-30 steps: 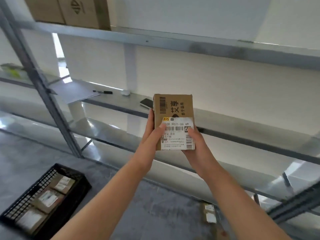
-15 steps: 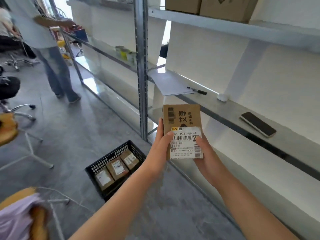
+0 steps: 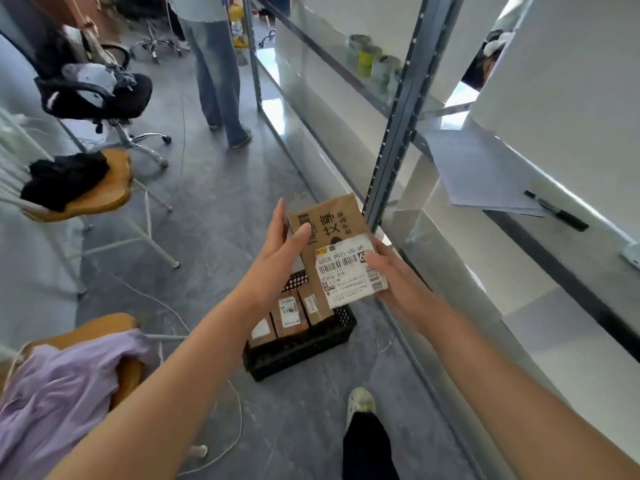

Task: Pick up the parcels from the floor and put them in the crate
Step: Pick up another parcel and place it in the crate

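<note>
I hold a brown cardboard parcel [image 3: 330,233] with a white shipping label in front of me, tilted, at mid-frame. My left hand [image 3: 277,258] grips its left edge, thumb on the front face. My right hand [image 3: 388,271] grips its lower right corner, thumb on the label. Directly below the parcel a black plastic crate [image 3: 298,355] stands on the grey floor, holding three labelled brown parcels [image 3: 289,315] side by side. The held parcel hides the crate's far right part.
A grey metal shelf rack [image 3: 394,140] runs along the right, with paper, a black marker [image 3: 557,211] and cans on it. Wooden stools [image 3: 90,192] with clothes and an office chair stand left. A person's legs [image 3: 218,71] stand ahead. My foot [image 3: 362,403] and white cables lie on the floor.
My view has swung left and down from the shelves to the floor. The crate now sits right under the held parcel, and both hands still hold it.
</note>
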The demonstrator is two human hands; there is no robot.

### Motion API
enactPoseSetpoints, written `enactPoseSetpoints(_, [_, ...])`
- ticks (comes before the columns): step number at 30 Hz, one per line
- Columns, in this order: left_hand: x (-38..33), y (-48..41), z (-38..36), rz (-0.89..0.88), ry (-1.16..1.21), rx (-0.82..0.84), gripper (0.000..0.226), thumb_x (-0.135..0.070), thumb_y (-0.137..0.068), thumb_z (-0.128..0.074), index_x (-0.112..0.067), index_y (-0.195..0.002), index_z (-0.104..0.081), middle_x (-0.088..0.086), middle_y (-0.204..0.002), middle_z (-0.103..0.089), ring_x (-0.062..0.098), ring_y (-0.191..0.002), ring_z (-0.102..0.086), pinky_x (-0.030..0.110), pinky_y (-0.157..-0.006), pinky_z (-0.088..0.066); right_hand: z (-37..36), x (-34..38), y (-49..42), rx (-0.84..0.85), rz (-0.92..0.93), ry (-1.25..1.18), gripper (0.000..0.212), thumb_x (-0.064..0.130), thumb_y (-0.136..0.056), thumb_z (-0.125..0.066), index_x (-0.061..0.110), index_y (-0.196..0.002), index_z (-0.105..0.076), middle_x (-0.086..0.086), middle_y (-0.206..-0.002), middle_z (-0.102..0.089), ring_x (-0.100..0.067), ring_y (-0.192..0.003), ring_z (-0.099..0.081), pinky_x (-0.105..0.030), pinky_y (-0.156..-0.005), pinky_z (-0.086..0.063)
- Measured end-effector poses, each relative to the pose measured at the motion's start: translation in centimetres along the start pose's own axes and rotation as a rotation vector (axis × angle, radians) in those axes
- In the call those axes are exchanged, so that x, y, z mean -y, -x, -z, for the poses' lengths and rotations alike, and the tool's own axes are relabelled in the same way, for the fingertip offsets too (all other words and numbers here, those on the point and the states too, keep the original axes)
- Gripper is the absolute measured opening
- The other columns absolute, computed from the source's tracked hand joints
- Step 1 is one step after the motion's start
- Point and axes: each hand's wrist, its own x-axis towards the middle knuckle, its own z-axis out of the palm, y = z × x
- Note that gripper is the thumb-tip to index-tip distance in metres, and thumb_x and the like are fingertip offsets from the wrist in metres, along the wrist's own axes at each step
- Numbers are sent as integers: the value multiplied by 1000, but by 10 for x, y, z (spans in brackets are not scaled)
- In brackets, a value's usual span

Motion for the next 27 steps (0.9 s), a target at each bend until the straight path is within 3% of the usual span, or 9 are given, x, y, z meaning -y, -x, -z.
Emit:
enactPoseSetpoints(2, [7, -27, 6, 32, -19, -74, 70, -42, -95, -45, -41, -150, -1, -45, -120, -37, -10, -118, -35, 22, -101, -20, 9, -4, -43, 119, -15, 35, 60, 41, -83, -54, 35, -140, -37, -2, -126, -63, -21, -116, -59, -47, -103, -44])
enactPoseSetpoints(4, [19, -54, 9, 60, -28, -182, 71, -36, -94, -50, -39, -148, -5, -46, -101, -38, -19, -94, -48, 14, -94, -30, 15, -12, -87, 219, -44, 64, 59, 40, -84, -53, 34, -140, -37, -3, -126, -63, -20, -115, -60, -45, -101, -46])
enactPoseSetpoints(7, [56, -93, 21, 84, 2, -304, 63, -31, -87, -62, -32, -139, -27, -13, -117, -59, -1, -98, -61, 13, -75, -50, 21, -36, -149, 332, -92, 81, 63, 38, -82, -57, 33, -141, -36, -4, -128, -61, -23, -116, -59, -43, -98, -47])
enactPoseSetpoints(10, [107, -123, 40, 176, -25, -388, 60, -43, -67, -72, -24, -119, -47, -1, -113, -66, 18, -107, -63, 27, -84, -52, 30, -74, -203, 374, -196, 111, 67, 34, -78, -59, 30, -141, -37, -5, -124, -61, -22, -109, -61, -35, -85, -50])
enactPoseSetpoints(12, [150, -140, 54, 244, -46, -360, 68, -48, -59, -77, -19, -113, -48, 1, -111, -66, 19, -104, -65, 24, -80, -51, 39, -109, -234, 447, -272, 116, 69, 32, -76, -60, 27, -141, -37, -9, -120, -62, -26, -104, -62, -38, -81, -51])
enactPoseSetpoints(15, [225, -174, 80, 309, -120, -238, 87, -57, -56, -80, -25, -127, -40, -4, -124, -55, 15, -106, -61, 26, -85, -49, 44, -169, -286, 540, -329, 251, 59, 32, -76, -56, 31, -134, -44, -7, -112, -65, -28, -103, -62, -48, -91, -49])
enactPoseSetpoints(19, [355, -215, 107, 428, -163, -121, 96, -67, -61, -68, -45, -143, -22, -6, -123, -58, 16, -104, -64, 37, -94, -50, 38, -276, -359, 716, -415, 345, 40, 27, -79, -46, 37, -117, -52, -1, -107, -67, -18, -99, -66, -32, -79, -54])
enactPoseSetpoints(23, [487, -249, 127, 530, -260, -28, 82, -78, -64, -50, -46, -138, -34, -16, -105, -66, 8, -92, -68, 36, -91, -51, 34, -401, -432, 856, -464, 476, 40, 30, -80, -47, 37, -119, -51, 2, -110, -67, -13, -98, -67, -26, -77, -54])
enactPoseSetpoints(27, [596, -262, 139, 689, -328, 21, 87, -94, -55, -37, -43, -126, -40, -7, -108, -61, 19, -96, -64, 42, -85, -55, 29, -520, -475, 1018, -568, 543, 37, 32, -86, -49, 37, -122, -51, 1, -111, -67, -17, -103, -65, -33, -84, -54])
